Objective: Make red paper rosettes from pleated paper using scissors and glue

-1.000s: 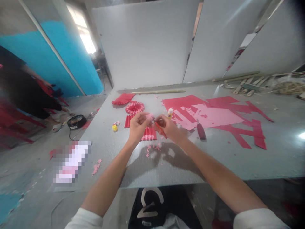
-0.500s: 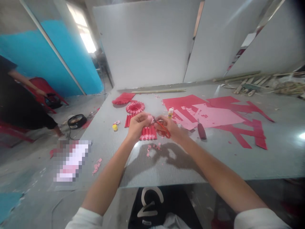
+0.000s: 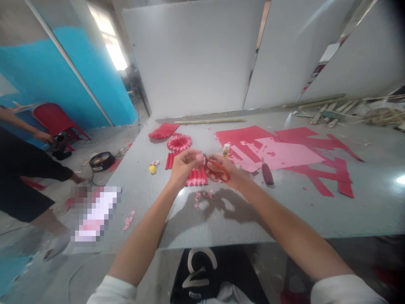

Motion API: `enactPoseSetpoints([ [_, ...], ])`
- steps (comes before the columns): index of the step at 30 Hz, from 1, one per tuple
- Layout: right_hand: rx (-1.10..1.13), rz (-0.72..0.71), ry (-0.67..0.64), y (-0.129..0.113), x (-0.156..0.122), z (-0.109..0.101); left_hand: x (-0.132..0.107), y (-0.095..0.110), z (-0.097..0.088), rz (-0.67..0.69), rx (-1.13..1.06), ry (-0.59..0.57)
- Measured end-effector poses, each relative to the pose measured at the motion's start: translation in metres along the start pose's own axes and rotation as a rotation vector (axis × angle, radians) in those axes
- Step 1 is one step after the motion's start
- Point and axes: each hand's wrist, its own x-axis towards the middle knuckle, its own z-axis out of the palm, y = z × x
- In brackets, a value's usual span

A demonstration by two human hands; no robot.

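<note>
Along the long grey desk [image 3: 363,211] in front of us, white partition boards [image 3: 190,59] rise behind, and a co-worker [image 3: 28,164] stands off to the left on the floor, near a red plastic chair [image 3: 53,120]. Flat on the desk lie a large pink paper sheet [image 3: 284,153] and cut red paper sheets [image 3: 242,135], with a dark maroon tool [image 3: 267,174] just beside them. Nearer us, our hands are above a pleated red paper fan [image 3: 196,177], and a round red paper rosette [image 3: 179,142] sits beyond it. Our left hand [image 3: 182,166] has a tight pinch grip on a small pink paper scrap [image 3: 200,158]. Our right hand [image 3: 221,171] has a closed grip on orange-handled scissors [image 3: 218,171], their blades right at the scrap. A small white glue bottle [image 3: 226,149] stands just past them
</note>
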Motion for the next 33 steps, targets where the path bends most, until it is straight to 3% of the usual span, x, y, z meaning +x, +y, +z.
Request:
enactPoseSetpoints([
  [10, -0.005, -0.003, -0.014, -0.001, 0.000, 0.000, -0.001, 0.000, 0.003, 0.003, -0.030, 0.000],
  [33, -0.148, -0.134, 0.168, 0.004, 0.000, 0.011, -0.002, 0.004, 0.003, 0.036, 0.071, 0.031],
])
